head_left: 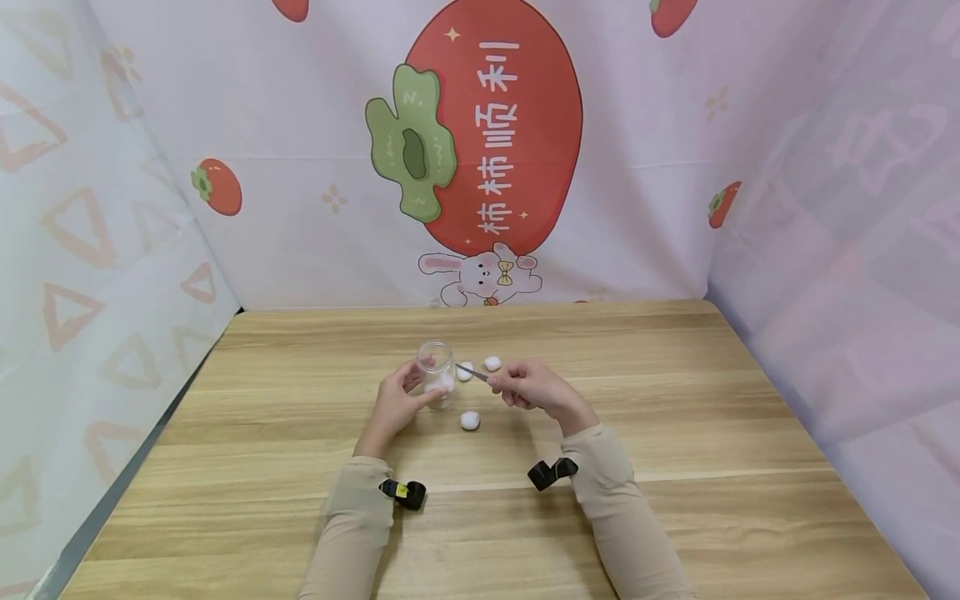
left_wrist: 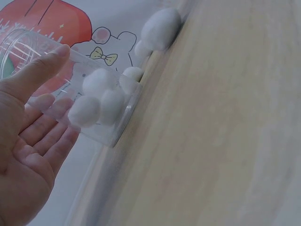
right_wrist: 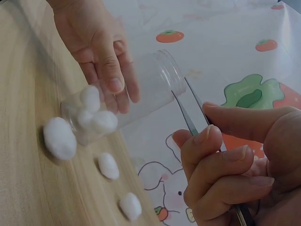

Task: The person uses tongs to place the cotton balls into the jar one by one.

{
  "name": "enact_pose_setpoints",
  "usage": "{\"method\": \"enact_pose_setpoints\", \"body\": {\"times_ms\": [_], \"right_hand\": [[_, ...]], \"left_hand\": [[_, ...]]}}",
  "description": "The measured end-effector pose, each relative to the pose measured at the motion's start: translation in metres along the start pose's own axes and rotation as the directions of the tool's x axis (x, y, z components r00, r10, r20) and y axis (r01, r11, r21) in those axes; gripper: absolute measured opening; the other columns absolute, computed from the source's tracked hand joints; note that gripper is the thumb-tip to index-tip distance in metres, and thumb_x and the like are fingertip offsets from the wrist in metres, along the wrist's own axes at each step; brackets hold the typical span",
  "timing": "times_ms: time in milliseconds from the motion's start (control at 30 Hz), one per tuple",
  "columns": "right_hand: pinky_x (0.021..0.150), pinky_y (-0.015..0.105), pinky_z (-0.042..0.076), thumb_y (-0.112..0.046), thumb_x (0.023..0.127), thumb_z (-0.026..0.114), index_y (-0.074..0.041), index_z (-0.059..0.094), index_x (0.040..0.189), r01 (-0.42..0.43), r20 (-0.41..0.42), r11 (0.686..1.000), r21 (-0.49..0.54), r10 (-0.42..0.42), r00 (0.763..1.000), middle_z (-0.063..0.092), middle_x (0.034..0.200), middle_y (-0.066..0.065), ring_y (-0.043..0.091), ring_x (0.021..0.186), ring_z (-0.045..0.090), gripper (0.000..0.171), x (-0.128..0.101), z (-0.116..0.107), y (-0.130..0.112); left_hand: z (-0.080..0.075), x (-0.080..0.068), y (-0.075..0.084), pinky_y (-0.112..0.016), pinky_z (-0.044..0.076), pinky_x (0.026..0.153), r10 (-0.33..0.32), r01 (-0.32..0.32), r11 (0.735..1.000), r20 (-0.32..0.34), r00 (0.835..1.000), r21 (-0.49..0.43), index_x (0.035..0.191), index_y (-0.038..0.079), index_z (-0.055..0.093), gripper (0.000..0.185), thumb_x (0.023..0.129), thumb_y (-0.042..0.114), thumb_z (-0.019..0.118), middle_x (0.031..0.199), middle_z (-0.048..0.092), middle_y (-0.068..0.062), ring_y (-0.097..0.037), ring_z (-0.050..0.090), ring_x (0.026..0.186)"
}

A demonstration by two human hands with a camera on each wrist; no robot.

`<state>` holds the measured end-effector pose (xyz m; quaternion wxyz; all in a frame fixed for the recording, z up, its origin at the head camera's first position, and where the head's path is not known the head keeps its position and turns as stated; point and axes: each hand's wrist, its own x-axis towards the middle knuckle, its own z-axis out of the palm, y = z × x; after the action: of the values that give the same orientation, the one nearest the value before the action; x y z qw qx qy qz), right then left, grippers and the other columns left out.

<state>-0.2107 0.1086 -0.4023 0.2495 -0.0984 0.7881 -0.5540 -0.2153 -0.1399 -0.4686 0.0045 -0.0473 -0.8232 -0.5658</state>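
Observation:
My left hand (head_left: 397, 404) holds an upright clear jar (head_left: 448, 367), thumb on one side and fingers round the other. White cotton balls (left_wrist: 84, 111) lie at the jar's bottom; its mouth is uncovered. Metal tweezers (head_left: 472, 372) are gripped in my right hand (head_left: 536, 387), their tips apart with nothing between them, close to the jar's rim in the right wrist view. Outside the jar, three cotton balls rest on the table: a near one (head_left: 470, 420), one behind the tweezers (head_left: 465, 375) and a farther one (head_left: 492, 363).
A wood-grain table (head_left: 675, 467) spreads under both hands. Behind it hangs a white cloth (head_left: 637, 208) printed with a large persimmon and a rabbit. Patterned cloths also border the left and right sides. Each wrist carries a black camera (head_left: 411, 495).

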Motion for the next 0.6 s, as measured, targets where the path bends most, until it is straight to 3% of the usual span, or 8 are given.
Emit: {"method": "enact_pose_setpoints", "body": {"times_ms": [600], "right_hand": [[0.041,0.015,0.023,-0.021,0.096,0.056,0.011,0.059,0.094,-0.03,0.002,1.0,-0.01,0.03,1.0,0.05,0.057,-0.005,0.005,0.046,0.035,0.032,-0.006,-0.003,0.012]], "left_hand": [[0.0,0.0,0.0,-0.04,0.05,0.109,0.013,-0.013,1.0,0.0,1.0,-0.008,0.131,0.001,0.055,0.063,0.076,0.013,0.082,0.131,0.059,-0.026,-0.038,0.059,0.124]]}}
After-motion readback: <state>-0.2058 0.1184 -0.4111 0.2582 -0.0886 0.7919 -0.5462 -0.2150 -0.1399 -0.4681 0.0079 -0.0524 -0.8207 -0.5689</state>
